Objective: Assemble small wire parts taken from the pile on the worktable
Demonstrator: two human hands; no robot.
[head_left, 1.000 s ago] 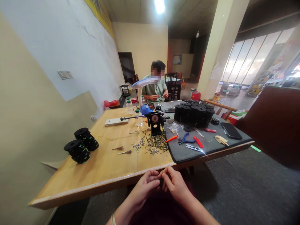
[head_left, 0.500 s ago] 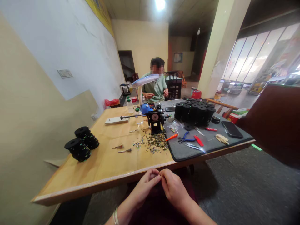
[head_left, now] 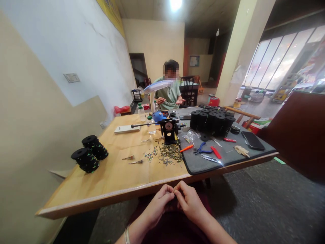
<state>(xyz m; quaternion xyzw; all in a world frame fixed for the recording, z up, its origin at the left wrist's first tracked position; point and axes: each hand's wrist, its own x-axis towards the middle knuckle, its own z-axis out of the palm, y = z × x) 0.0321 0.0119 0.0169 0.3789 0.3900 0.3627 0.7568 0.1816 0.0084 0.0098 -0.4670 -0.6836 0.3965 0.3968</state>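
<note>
Just in front of the table's near edge, my left hand and my right hand meet fingertip to fingertip. Both are closed in a pinch; whatever lies between the fingers is too small or hidden to name. Beyond them on the wooden table lies a spread of small brass-coloured pieces beside a few coloured beads. Two small brushes rest to the left of these. A black winding device with a dial stands behind the pile.
Black spools stand at the left, and several more on the grey mat. Blue pliers, scissors, an orange tool and a phone lie there too. A lamp rises before a seated person.
My right hand's fingers have shifted and lifted slightly while still meeting the left. Across the table, the person's hand has turned palm up. The view has shifted a little.
</note>
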